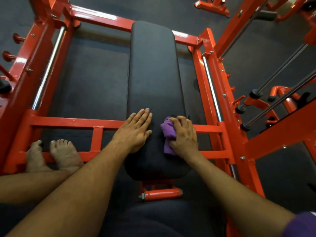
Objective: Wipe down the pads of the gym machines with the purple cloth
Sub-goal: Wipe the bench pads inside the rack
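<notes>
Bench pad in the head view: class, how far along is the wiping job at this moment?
Done: nothing shows as finished; the black bench pad looks the same all over. In hand: the right hand grips the purple cloth against the pad's near end, while the left hand rests flat beside it. Left: probably the pad's far length, plus any other machines' pads.

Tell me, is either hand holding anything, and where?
The right hand grips the bunched cloth from above, against the pad. The left hand lies flat on the pad, holding nothing.
</notes>
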A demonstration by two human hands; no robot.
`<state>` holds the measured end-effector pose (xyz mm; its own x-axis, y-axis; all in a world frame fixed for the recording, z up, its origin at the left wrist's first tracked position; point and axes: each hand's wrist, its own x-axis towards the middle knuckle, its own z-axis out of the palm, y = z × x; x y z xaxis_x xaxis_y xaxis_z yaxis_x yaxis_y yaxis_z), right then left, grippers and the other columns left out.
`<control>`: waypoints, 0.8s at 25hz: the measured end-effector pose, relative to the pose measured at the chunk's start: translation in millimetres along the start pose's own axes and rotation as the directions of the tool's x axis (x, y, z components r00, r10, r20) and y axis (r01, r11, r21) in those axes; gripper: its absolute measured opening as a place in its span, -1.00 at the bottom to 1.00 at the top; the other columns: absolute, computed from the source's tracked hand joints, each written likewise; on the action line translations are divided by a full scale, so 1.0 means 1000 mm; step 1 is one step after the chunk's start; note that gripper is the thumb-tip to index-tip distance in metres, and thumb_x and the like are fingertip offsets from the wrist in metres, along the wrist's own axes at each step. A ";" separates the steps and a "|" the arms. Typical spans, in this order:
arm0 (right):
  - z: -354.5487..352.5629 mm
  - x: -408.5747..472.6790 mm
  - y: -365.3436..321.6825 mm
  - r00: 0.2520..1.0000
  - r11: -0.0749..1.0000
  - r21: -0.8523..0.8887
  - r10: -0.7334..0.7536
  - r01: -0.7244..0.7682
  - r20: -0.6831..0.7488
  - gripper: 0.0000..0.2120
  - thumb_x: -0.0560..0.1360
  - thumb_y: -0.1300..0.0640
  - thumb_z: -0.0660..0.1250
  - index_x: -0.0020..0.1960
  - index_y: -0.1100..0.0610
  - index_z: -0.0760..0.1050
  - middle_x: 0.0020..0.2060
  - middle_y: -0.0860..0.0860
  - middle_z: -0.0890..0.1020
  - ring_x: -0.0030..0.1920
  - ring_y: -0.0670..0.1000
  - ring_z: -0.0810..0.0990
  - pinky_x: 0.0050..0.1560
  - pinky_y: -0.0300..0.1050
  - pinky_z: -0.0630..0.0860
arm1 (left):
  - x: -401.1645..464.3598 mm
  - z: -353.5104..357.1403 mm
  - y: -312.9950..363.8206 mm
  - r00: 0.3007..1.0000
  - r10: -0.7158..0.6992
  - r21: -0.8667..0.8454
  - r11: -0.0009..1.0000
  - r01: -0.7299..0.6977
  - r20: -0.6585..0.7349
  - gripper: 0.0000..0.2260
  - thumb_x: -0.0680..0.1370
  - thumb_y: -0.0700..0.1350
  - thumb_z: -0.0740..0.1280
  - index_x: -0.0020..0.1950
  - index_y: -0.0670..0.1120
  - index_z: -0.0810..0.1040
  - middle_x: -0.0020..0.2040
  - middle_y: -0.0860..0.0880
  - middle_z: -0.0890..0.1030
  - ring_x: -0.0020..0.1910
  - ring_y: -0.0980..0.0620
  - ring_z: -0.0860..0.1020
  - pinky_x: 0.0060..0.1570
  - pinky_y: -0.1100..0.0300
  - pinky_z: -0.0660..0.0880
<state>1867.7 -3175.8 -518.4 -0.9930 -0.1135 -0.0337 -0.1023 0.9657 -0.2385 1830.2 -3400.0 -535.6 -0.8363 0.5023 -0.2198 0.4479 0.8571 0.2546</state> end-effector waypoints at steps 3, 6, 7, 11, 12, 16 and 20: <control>0.009 -0.063 0.014 0.962 0.962 -0.039 -0.270 0.272 0.045 -0.27 0.23 -0.07 0.33 0.41 0.04 0.44 0.41 0.12 0.40 0.37 0.25 0.40 0.36 0.28 0.36 | -0.002 -0.004 -0.001 0.998 0.017 0.013 1.000 -0.018 0.054 -0.41 0.76 0.12 -0.09 0.67 -0.06 -0.28 0.67 -0.03 -0.31 0.64 0.03 -0.30 0.59 0.07 -0.29; 0.001 -0.112 0.047 0.778 0.772 -0.102 -0.621 0.628 0.091 -0.38 0.40 -0.02 0.39 0.44 0.00 0.42 0.45 0.12 0.42 0.43 0.22 0.38 0.49 0.28 0.23 | -0.003 -0.009 -0.005 0.996 0.022 0.015 1.000 -0.023 0.090 -0.41 0.76 0.12 -0.09 0.67 -0.04 -0.31 0.66 -0.01 -0.35 0.63 0.05 -0.33 0.59 0.08 -0.31; -0.002 -0.106 0.054 0.720 0.710 -0.122 -0.688 0.694 0.091 -0.43 0.44 0.00 0.39 0.44 0.00 0.42 0.44 0.13 0.44 0.43 0.22 0.40 0.49 0.26 0.24 | -0.003 -0.009 -0.005 0.995 0.026 0.009 1.000 -0.027 0.097 -0.41 0.76 0.12 -0.10 0.67 -0.04 -0.32 0.65 0.00 -0.36 0.63 0.05 -0.34 0.59 0.07 -0.32; 0.006 -0.027 0.037 0.867 0.863 -0.105 -0.498 0.495 -0.002 -0.31 0.31 0.03 0.44 0.42 0.06 0.39 0.35 0.17 0.47 0.29 0.26 0.45 0.31 0.22 0.43 | -0.003 -0.006 -0.004 0.994 0.030 -0.013 1.000 -0.029 0.104 -0.42 0.75 0.12 -0.11 0.65 -0.03 -0.34 0.62 0.03 -0.40 0.60 0.08 -0.38 0.58 0.08 -0.34; 0.005 -0.001 0.025 0.948 0.946 -0.099 -0.315 0.309 -0.048 -0.29 0.27 0.07 0.43 0.41 0.04 0.39 0.33 0.15 0.46 0.25 0.26 0.44 0.23 0.20 0.47 | -0.002 -0.007 -0.004 0.994 0.026 -0.019 1.000 -0.024 0.107 -0.42 0.76 0.12 -0.10 0.66 -0.03 -0.33 0.62 0.03 -0.39 0.60 0.09 -0.37 0.59 0.08 -0.33; -0.006 0.024 -0.002 0.999 0.998 -0.058 -0.003 0.001 -0.032 -0.30 0.25 0.09 0.38 0.40 -0.01 0.41 0.29 0.08 0.45 0.19 0.22 0.46 0.14 0.11 0.43 | -0.005 -0.019 -0.005 0.982 0.055 -0.056 0.997 -0.045 0.182 -0.40 0.76 0.10 0.00 0.68 -0.04 -0.24 0.66 -0.02 -0.32 0.65 0.04 -0.27 0.58 0.10 -0.27; -0.025 -0.021 0.013 0.983 0.978 0.111 -0.167 0.176 -0.082 -0.20 0.16 0.19 0.37 0.43 0.03 0.43 0.29 0.06 0.46 0.22 0.17 0.48 0.26 0.10 0.43 | 0.011 -0.059 -0.059 0.992 0.090 -0.046 0.995 -0.087 0.087 -0.38 0.75 0.07 0.08 0.69 -0.08 -0.16 0.69 -0.10 -0.23 0.67 -0.05 -0.19 0.61 0.04 -0.17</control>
<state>1886.2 -3154.5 -496.5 -0.9633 -0.2541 0.0859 -0.2681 0.8986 -0.3474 1775.6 -3451.7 -497.3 -0.7616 0.5857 -0.2772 0.5036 0.8042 0.3156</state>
